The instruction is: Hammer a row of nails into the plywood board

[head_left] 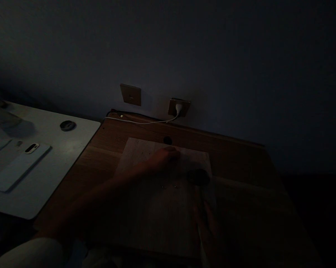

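The light is very dim. A pale wooden board (154,212) lies flat on a brown wooden tabletop. Over the board's far part, my left hand (164,158) is closed with its fingers curled together; whatever it may pinch is too dark to make out. Lower right, my right hand (208,227) is wrapped round the light handle of a hammer (199,177), whose dark head is over the right side of the board. Between the hands, small shiny bits that look like nails (175,186) show on the board. Tiny dark specks are on its far left part.
At left, a white table (55,163) bears a pale phone (20,167) and a round dark lid-like object (68,125). Behind is a wall with a plate (131,94) and a socket (172,106) holding a plug; its white cable (140,122) runs along the wooden table's back edge.
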`<state>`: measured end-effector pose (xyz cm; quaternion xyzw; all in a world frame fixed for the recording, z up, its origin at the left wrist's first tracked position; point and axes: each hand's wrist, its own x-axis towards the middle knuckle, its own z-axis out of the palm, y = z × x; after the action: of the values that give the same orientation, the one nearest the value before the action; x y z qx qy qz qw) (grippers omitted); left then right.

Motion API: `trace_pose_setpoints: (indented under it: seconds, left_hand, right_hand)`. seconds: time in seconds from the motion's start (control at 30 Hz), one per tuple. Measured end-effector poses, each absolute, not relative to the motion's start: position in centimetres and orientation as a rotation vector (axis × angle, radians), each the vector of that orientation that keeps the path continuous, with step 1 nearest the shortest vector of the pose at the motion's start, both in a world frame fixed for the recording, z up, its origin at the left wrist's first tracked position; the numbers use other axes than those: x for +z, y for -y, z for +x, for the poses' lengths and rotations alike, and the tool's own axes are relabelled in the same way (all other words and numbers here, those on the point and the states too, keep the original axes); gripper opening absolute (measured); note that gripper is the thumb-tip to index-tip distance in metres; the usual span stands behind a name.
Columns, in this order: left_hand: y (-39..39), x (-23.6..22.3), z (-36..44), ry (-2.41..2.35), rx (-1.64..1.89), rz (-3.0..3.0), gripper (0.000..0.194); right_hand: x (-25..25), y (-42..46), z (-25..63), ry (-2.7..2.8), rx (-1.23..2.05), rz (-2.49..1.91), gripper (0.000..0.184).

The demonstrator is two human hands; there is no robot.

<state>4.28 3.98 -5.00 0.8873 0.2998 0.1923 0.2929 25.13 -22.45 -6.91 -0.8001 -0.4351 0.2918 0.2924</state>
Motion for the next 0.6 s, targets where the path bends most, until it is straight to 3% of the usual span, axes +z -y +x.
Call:
trace_pose_setpoints:
  seconds: [0.27,0.6]
  left_hand:
    - [-4.5,-6.2,4.6,-0.823,0.609,2.277,0.018]
    - [-4.6,-7.5,4.5,-0.836,0.678,2.116,0.037]
  right_hand:
    - [-3.5,18.8,23.1,0.985,0.887,-2.227,0.11]
    - [-2.1,14.0,21.9,1.245,0.906,-2.032,0.074]
